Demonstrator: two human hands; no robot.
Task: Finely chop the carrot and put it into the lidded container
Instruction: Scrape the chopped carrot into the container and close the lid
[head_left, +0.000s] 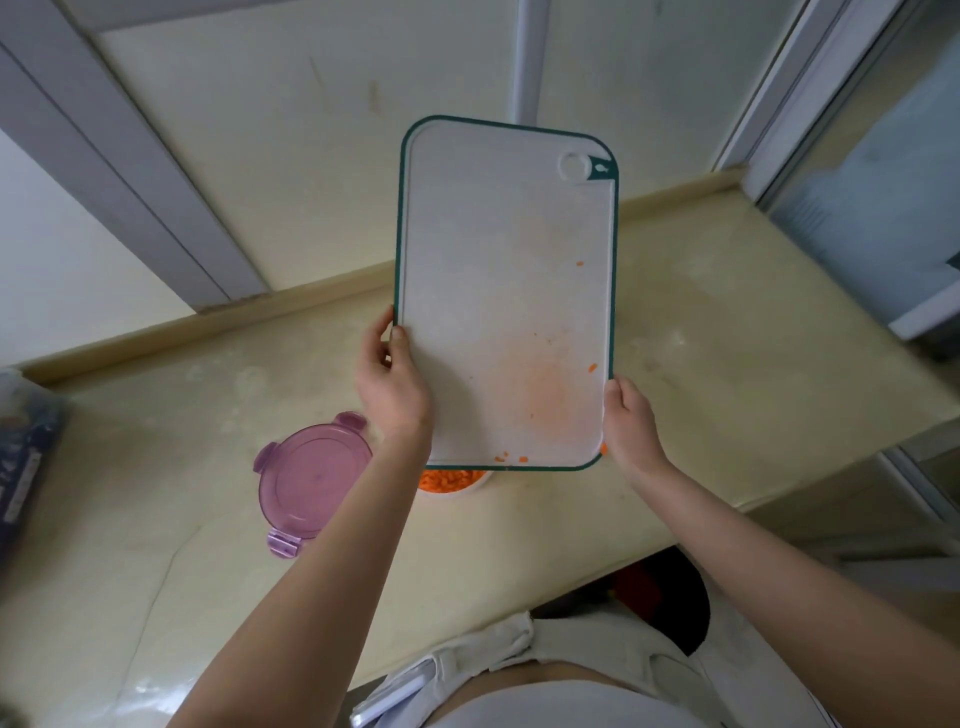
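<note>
A white cutting board (506, 291) with a green rim is held up and tilted steeply over the counter. My left hand (390, 384) grips its left edge, thumb on the face. My right hand (629, 423) grips the lower right edge. A few orange carrot bits (511, 458) cling near the board's bottom edge, and the face is stained orange. Under that edge sits a white container (457, 486) holding finely chopped carrot (447, 479), mostly hidden by the board and my left arm. The purple round lid (311, 480) with clip tabs lies flat to the container's left.
The beige counter (727, 395) runs along a wall with a raised back ledge. A dark blue packet (23, 457) lies at the far left edge. A window frame (852, 156) stands at the right. The counter's front edge runs close to my body.
</note>
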